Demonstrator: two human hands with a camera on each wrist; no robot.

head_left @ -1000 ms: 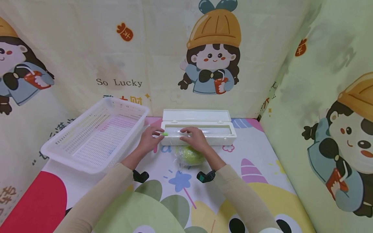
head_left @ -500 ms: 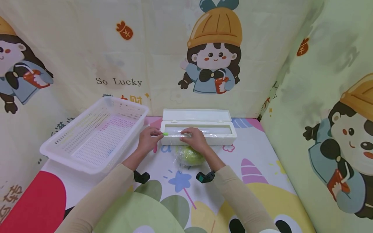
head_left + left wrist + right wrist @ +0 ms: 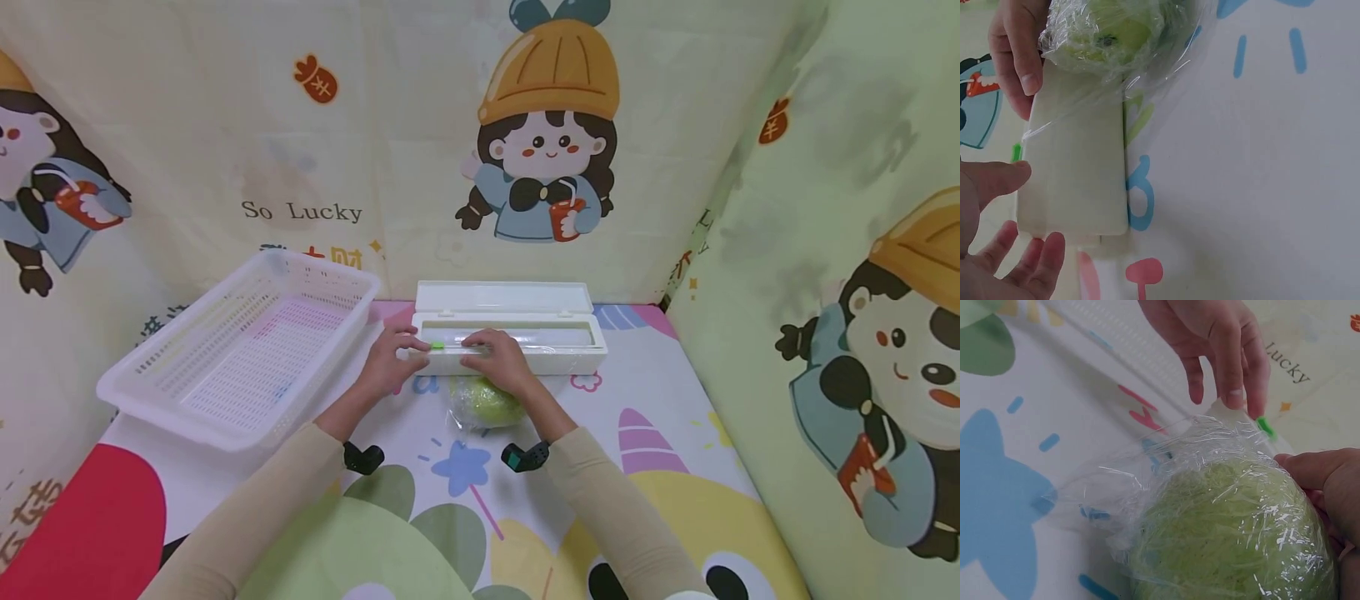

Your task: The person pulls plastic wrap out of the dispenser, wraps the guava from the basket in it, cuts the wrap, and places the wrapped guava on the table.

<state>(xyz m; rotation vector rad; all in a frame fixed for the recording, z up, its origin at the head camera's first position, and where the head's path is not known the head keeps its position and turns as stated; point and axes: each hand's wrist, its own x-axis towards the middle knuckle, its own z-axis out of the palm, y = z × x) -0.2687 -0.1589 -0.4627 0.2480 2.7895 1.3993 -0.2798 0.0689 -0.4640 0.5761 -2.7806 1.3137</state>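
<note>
A white cling film dispenser (image 3: 558,363) stands open at the back of the table, its film roll (image 3: 555,337) showing inside. My left hand (image 3: 390,358) is at its left end, fingertips right at the green cutter slider (image 3: 437,346) on the front rim. In the left wrist view, the left thumb reaches toward that slider and the other fingers spread apart. My right hand (image 3: 498,360) grips the front rim near the middle, thumb in front. Under it lies a round green fruit or vegetable (image 3: 1229,537) wrapped in clear film (image 3: 1116,481), partly hidden by that hand.
A white perforated plastic basket (image 3: 240,433) stands at the left. The dispenser's raised lid (image 3: 502,296) is close to the printed back cloth (image 3: 405,167). A patterned cloth covers the table (image 3: 592,450).
The left fingers have come in to the green slider, which has shifted slightly right along the rim. The right hand keeps its place on the dispenser, and the wrapped green item stays put.
</note>
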